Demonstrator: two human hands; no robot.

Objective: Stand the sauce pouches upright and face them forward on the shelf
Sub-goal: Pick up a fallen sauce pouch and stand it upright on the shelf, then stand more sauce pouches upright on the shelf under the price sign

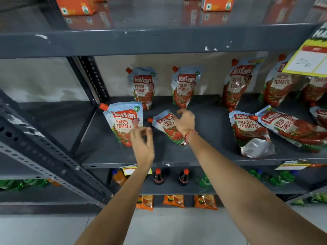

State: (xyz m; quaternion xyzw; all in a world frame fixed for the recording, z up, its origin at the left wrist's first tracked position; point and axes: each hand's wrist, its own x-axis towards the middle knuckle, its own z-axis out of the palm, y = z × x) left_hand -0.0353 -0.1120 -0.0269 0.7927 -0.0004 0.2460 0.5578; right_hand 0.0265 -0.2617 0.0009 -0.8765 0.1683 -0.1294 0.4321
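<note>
Several tomato ketchup pouches with red caps sit on the grey middle shelf [203, 157]. Three stand upright at the back: one [143, 87], one [184, 85] and one [236, 84]. A front pouch [122, 119] stands upright at the left. A small pouch [167, 126] lies tilted on the shelf; my right hand [184, 122] rests over its upper right part, fingers spread. My left hand [142, 140] hovers just right of the front standing pouch, fingers loosely curled and blurred, holding nothing. Two pouches lie flat at the right: one [251, 133] and one [290, 128].
More upright pouches [281, 84] stand at the far right behind a yellow price sign [307, 62]. Orange boxes [76, 6] sit on the upper shelf. Cola bottles [158, 176] and green bottles stand below. A slanted perforated upright [53, 156] crosses the left.
</note>
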